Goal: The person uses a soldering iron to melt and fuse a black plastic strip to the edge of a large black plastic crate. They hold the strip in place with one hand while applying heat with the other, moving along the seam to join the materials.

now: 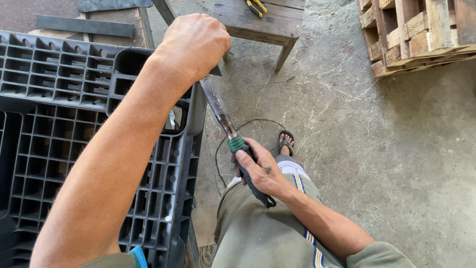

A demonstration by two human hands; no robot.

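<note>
Rough grey concrete floor fills the scene I see, with a wooden pallet far right and a small wooden table far centre holding yellow-handled pliers. A black plastic pallet stands at left. The soldering iron, with a scorched metal shaft, green collar and dark grip, slants beside its edge. My right hand grasps the grip; my left hand is clenched around the shaft's far end.

Left hand is fisted on an outstretched arm; right hand is clenched by the thigh.
</note>
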